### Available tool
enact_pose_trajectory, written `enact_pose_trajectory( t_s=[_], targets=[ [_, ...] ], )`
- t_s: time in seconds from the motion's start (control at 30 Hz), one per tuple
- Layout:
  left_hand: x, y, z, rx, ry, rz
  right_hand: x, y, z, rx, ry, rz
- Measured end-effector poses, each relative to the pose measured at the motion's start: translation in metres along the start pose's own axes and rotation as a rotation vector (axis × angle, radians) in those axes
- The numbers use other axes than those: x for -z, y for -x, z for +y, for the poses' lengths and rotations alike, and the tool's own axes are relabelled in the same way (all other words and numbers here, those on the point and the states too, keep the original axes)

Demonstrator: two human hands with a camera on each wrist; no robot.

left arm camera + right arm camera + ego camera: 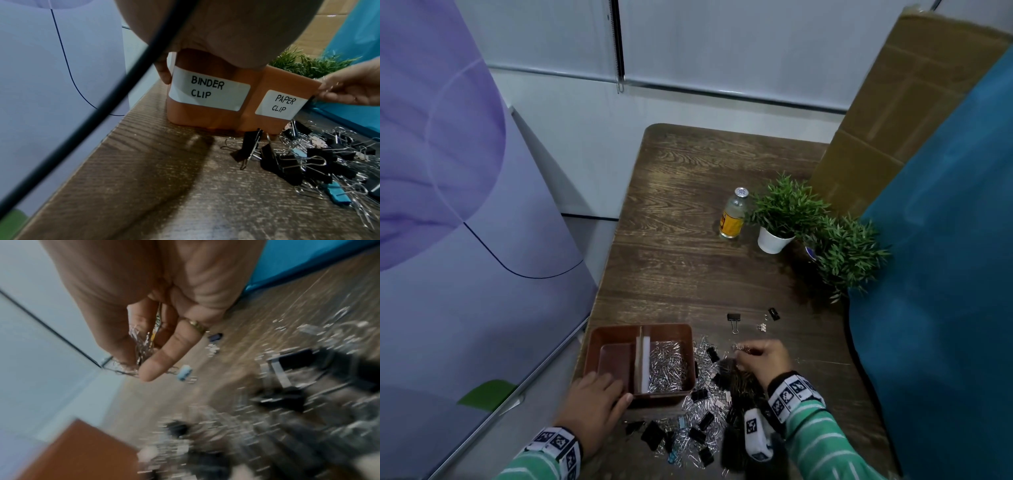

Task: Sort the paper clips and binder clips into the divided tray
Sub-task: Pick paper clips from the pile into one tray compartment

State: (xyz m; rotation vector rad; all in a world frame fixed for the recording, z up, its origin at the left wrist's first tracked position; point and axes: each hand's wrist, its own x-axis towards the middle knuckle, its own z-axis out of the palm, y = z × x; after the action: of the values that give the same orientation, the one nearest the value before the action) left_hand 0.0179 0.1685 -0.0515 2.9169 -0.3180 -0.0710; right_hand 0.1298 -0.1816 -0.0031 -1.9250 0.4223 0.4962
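Note:
The brown divided tray [640,327] stands near the table's front left. Its front wall [207,113] carries the labels BINDER CLIP and PAPER CLIP. Its right compartment is full of silver paper clips [666,368]; the left one looks bare. My left hand [602,394] grips the tray's near left corner, one finger [163,74] curled round its side. My right hand [753,353] hovers just right of the tray, pinching a bunch of paper clips [141,345] between thumb and fingers. A mixed pile of clips [705,414] lies in front of and beside the tray, with black binder clips [287,162] on it.
Stray binder clips [733,318] lie farther back on the wooden table [688,267]. A bottle [732,219] and two potted plants [777,219] stand behind them. Cardboard [893,113] and a teal cloth [945,274] close off the right; a purple panel [448,205] stands on the left.

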Motion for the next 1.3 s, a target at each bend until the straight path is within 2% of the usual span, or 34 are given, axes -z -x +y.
enact_pose_trajectory(
  t_s=[0.13,0.23,0.3,0.43,0.53,0.67,0.9,0.97,1.03,1.1,1.2,1.3],
  targets=[
    [0.002,0.0,0.001,0.004,0.012,0.004,-0.025,0.014,-0.026,0.033,-0.407,-0.085],
    [0.002,0.0,0.001,0.001,0.011,0.007,-0.057,0.023,-0.044,0.061,-0.462,-0.161],
    [0.002,0.0,0.001,0.003,0.012,0.0,-0.079,0.026,-0.047,0.085,-0.336,-0.159],
    [0.0,0.0,-0.001,-0.001,0.005,-0.007,-0.107,0.033,-0.046,0.341,0.383,-0.024],
    [-0.002,0.0,-0.001,-0.008,0.009,-0.001,-0.12,0.039,-0.046,0.43,0.657,-0.013],
    [-0.002,0.0,-0.001,-0.014,0.008,0.015,-0.13,0.039,-0.037,0.475,0.772,-0.036],
    [0.0,0.0,0.001,-0.013,0.009,0.031,-0.118,0.043,-0.017,0.603,0.599,0.014],
    [0.0,0.0,0.001,-0.014,0.012,0.034,-0.107,0.039,-0.014,0.554,0.496,0.102],
    [0.001,0.0,0.001,-0.012,0.011,0.033,-0.09,0.028,-0.013,0.407,0.398,0.228],
    [0.0,0.001,0.001,-0.011,0.01,0.03,-0.073,0.008,-0.009,0.272,0.388,0.281],
    [0.0,0.001,0.001,-0.007,0.012,0.022,-0.062,-0.019,-0.001,0.176,0.547,0.138],
    [0.001,0.001,0.0,-0.009,0.011,0.021,-0.065,-0.035,0.007,0.165,0.667,0.034]
  ],
)
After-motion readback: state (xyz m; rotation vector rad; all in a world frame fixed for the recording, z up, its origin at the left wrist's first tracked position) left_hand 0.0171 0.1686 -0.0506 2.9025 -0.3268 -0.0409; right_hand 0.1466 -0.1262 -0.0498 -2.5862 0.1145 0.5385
